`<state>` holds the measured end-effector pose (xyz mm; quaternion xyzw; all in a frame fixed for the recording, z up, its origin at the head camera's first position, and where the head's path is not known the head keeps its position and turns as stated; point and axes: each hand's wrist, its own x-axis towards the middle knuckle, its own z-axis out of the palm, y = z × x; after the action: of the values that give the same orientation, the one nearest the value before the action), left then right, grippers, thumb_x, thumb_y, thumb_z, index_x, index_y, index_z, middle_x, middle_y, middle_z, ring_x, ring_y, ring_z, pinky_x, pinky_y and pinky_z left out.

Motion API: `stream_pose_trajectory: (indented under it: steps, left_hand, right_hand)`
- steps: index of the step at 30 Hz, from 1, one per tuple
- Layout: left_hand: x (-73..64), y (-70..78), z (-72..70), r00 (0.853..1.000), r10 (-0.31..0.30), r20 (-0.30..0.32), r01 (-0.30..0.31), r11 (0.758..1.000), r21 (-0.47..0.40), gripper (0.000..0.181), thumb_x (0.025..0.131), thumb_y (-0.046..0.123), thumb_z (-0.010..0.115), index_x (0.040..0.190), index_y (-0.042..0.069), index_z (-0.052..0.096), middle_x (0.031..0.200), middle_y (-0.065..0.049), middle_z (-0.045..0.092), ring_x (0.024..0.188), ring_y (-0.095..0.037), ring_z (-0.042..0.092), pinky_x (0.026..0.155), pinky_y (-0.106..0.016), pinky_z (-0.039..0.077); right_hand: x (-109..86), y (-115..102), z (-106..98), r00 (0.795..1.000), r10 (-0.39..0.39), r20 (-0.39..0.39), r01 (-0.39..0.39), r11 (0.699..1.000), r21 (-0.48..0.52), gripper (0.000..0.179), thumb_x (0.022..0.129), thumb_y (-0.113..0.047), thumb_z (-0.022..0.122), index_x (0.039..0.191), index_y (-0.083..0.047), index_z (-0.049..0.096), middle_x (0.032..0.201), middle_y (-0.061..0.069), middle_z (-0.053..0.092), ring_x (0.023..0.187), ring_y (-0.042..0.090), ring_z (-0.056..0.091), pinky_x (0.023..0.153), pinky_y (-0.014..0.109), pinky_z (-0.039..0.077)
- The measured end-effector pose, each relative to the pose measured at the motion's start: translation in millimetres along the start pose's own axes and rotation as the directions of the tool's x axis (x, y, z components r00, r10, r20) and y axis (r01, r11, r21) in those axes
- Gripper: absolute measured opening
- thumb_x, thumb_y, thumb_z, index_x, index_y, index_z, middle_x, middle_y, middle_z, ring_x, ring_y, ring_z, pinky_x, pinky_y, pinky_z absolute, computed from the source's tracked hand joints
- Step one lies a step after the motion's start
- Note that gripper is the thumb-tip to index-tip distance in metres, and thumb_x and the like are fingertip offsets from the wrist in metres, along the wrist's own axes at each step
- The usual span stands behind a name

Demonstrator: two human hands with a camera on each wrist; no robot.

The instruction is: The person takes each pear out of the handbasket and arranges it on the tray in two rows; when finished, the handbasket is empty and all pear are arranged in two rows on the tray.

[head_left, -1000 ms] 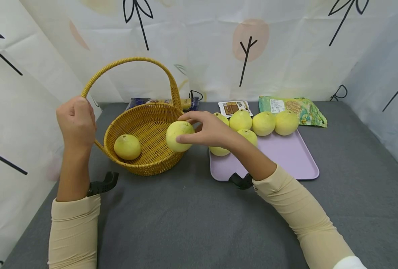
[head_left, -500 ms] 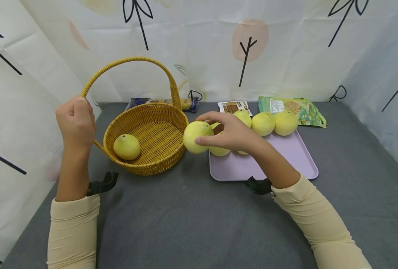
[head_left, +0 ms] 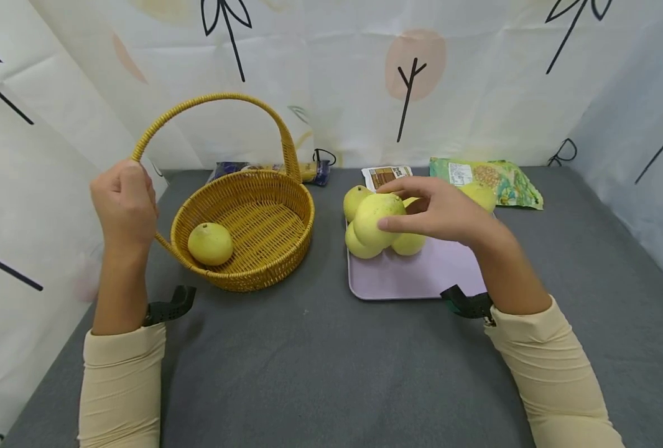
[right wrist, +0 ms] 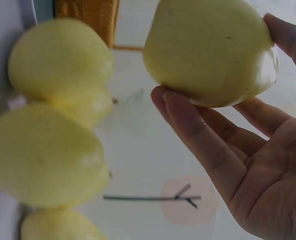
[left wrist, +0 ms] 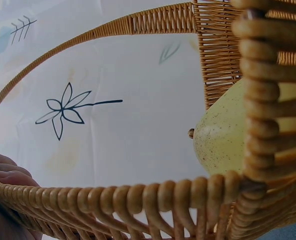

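My left hand point(head_left: 124, 202) grips the arched handle point(head_left: 219, 97) of a yellow wicker basket point(head_left: 270, 231), which tilts a little towards me. Inside lies one pale yellow pear point(head_left: 211, 244); the left wrist view shows this pear point(left wrist: 222, 135) speckled, with a short stem. Above the lilac tray point(head_left: 415, 280), my right hand point(head_left: 438, 211) holds another pear point(head_left: 383, 214) between thumb and fingers. In the right wrist view, the held pear point(right wrist: 207, 55) is off to one side of the others. Several pears sit on the tray, among them a pear point(head_left: 408, 244) partly covered by the held one.
Along the back of the grey table point(head_left: 309, 361) lie a blue and yellow packet point(head_left: 321, 173), a small brown and white packet point(head_left: 384, 176) and a green bag point(head_left: 513, 180). A printed white cloth point(head_left: 343, 87) hangs behind them.
My right hand has carried its pear rightward, from over the basket's right rim to above the tray. The left hand and the basket have stayed almost still.
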<state>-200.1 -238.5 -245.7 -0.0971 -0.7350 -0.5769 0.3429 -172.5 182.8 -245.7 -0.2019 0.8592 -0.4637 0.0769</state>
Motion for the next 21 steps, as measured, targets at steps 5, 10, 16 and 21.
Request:
stream_pose_trajectory:
  steps: [5,10,16,21]
  left_hand:
    - [-0.3,1.2,0.3,1.0,-0.009,-0.002,0.009,1.0,-0.003,0.043,0.098,0.011,0.036,0.056,0.0,0.035,0.045,-0.001,0.032,0.036,-0.012,0.02,0.037,-0.025,0.014]
    - [-0.7,1.5,0.1,1.0,0.004,0.001,-0.004,1.0,0.014,0.044,0.098,0.011,0.036,0.056,0.0,0.035,0.045,0.0,0.032,0.036,-0.011,0.021,0.037,-0.024,0.015]
    - [-1.0,0.6,-0.1,1.0,0.014,0.003,-0.014,0.999,0.041,0.044,0.098,0.011,0.035,0.056,0.0,0.035,0.045,0.0,0.032,0.036,-0.011,0.022,0.037,-0.023,0.016]
    - [-0.3,0.0,0.4,1.0,0.024,0.002,-0.024,0.998,0.055,0.044,0.098,0.012,0.035,0.055,0.0,0.036,0.044,0.0,0.033,0.036,-0.012,0.023,0.037,-0.023,0.016]
  right_hand:
    - [-14.7,0.8,-23.6,0.995,0.051,-0.08,-0.056,0.997,-0.054,0.048,0.087,-0.022,0.079,0.131,-0.012,0.064,0.123,0.009,0.061,0.096,0.024,0.069,0.076,0.034,0.053]
    - [-22.8,8.9,-42.5,0.992,0.081,-0.099,-0.096,0.984,-0.153,0.043,0.087,-0.027,0.078,0.127,-0.015,0.066,0.122,0.009,0.062,0.097,0.027,0.068,0.076,0.035,0.053]
    - [-25.9,21.6,-57.4,0.982,0.159,-0.106,-0.184,0.937,-0.298,0.054,0.088,-0.035,0.077,0.131,-0.008,0.061,0.127,0.016,0.059,0.105,0.032,0.062,0.08,0.043,0.05]
    - [-26.7,33.1,-64.9,0.972,0.223,-0.073,-0.234,0.899,-0.371,0.063,0.087,-0.038,0.076,0.135,-0.001,0.057,0.134,0.021,0.05,0.117,0.039,0.052,0.089,0.055,0.045]
